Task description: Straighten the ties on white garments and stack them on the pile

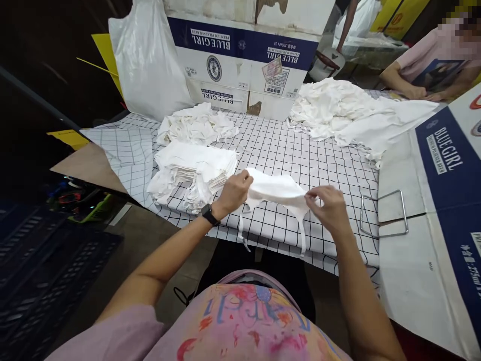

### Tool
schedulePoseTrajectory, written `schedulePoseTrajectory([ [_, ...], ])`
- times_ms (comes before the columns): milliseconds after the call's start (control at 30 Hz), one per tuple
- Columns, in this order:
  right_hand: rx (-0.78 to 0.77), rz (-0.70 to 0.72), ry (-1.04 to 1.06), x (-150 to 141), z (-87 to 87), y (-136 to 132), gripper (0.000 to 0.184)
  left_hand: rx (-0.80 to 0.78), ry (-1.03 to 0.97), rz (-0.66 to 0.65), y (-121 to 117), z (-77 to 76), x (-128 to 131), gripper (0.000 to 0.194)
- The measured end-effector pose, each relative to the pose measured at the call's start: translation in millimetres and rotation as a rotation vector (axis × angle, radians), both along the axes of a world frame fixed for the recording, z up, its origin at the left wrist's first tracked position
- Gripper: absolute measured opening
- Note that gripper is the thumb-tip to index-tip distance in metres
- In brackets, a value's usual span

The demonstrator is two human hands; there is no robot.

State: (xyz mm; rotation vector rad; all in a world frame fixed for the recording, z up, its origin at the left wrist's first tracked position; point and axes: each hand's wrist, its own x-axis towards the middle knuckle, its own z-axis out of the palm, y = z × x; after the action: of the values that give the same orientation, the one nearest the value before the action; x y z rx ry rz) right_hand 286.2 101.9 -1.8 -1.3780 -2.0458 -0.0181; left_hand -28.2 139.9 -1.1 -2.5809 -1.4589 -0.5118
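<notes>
Center-left: flat stack of white cloths (201,159) on checkered tablecloth (263,135). Center: left hand (233,193) pinches left end of white cloth piece (276,188); right hand (328,206) pinches right end, straps dangling. Upper right: loose white pile (338,110).

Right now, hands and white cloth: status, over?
Left hand pinching one end of white strapped cloth; right hand pinching the other. Folded cloth stack close beside left hand.

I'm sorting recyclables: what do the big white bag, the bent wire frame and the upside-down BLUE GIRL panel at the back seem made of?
White bag: probably thin, slightly glossy plastic, given its sheen and crinkles.
Wire frame: likely metal, smooth and shiny, from its bright highlights; which metal is unclear.
BLUE GIRL panel: printed cardboard, by its flat folds and torn brown patches.
</notes>
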Motion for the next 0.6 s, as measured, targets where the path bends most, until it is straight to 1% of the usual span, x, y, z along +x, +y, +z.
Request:
schedulePoseTrajectory([
  [67,-0.188,0.05,0.0,0,-21.8,-14,0.012,-0.128,0.043,-0.073,-9,-17.3,-7,0.03],
  [133,-0.32,0.064,0.028,-1,-30.4,-24,0.013,-0.206,0.028,-0.133,-16,-25.6,-14,0.028],
  [200,-0.411,0.078,0.056,0,-27.3,-29,0.016,-0.237,-0.025,-0.16,-18,-25.7,-21,0.028],
  [267,-0.475,0.1,0.069,3,-19.3,-28,0.017,-0.277,-0.101,-0.177,-17,-20.9,-26,0.026],
  [333,-0.517,0.124,0.068,6,-13.3,-24,0.018,-0.335,-0.164,-0.209,-16,-15.6,-30,0.021],
  [400,-0.524,0.12,0.062,9,-12.3,-21,0.017,-0.369,-0.176,-0.227,-16,-13.2,-32,0.017],
  [500,-0.52,0.097,0.066,10,-15.5,-20,0.019,-0.345,-0.128,-0.174,-18,-16.3,-32,0.017],
  [600,-0.596,0.122,0.098,7,-14.4,-24,0.024,-0.293,-0.104,-0.087,-24,-20.6,-32,0.019],
])
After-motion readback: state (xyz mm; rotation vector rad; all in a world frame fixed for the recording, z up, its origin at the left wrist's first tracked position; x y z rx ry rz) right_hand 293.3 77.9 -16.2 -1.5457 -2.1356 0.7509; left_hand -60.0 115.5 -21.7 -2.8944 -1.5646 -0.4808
